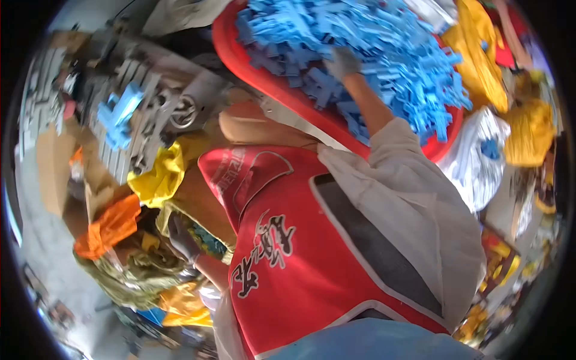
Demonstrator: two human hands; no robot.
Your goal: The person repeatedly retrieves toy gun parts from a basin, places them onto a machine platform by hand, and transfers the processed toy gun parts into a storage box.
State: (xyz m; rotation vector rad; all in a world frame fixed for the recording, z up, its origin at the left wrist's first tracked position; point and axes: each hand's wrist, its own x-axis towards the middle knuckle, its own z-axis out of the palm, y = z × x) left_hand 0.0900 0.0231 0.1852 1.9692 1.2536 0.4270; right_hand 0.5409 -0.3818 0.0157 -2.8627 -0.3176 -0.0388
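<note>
Up top, my gloved right hand (343, 62) presses, fingers curled, into flat blue plastic strips (384, 54) heaped in a red basin (252, 66) — matte, jumbled. My left hand (182, 238) — grip unclear — rests on crinkled yellow-green bags (141, 273).

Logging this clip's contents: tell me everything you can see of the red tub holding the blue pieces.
The red tub looks like smooth moulded plastic, round, with a thick rolled rim. It sits at the top of the view, tilted in the picture, its far side hidden by its load. It is heaped above the rim with flat blue plastic pieces, some spilling over the right edge. The right hand, in a grey glove, rests in the heap. A white bag lies against its lower right side.
</note>
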